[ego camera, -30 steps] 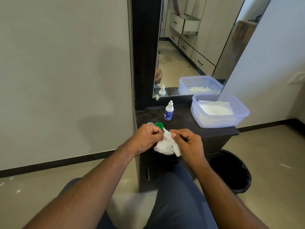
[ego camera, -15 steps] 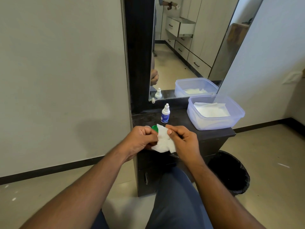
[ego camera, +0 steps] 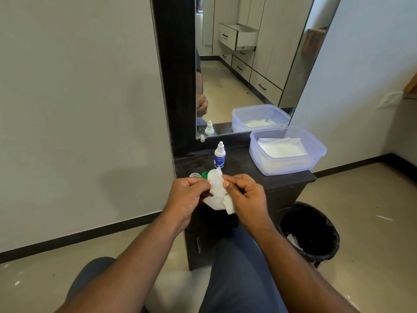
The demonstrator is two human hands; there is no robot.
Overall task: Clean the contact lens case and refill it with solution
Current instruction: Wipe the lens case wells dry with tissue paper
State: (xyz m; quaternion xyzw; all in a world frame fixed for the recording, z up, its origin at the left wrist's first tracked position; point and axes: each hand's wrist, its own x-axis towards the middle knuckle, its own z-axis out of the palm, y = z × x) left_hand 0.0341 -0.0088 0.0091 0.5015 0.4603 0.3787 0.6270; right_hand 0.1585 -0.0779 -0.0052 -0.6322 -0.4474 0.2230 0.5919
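bottles 1 (ego camera: pixel 219 155) | tubs 1 (ego camera: pixel 286 164) | caps 2 (ego camera: pixel 195 175) (ego camera: pixel 204 174) | bins 1 (ego camera: pixel 312 251)

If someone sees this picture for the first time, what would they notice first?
First, the two hands at the centre: the left hand and right hand both pinch a white tissue over the dark counter. Behind them stands a small bottle, with a clear tub of tissues to its right. A black bin sits on the floor, lower right.
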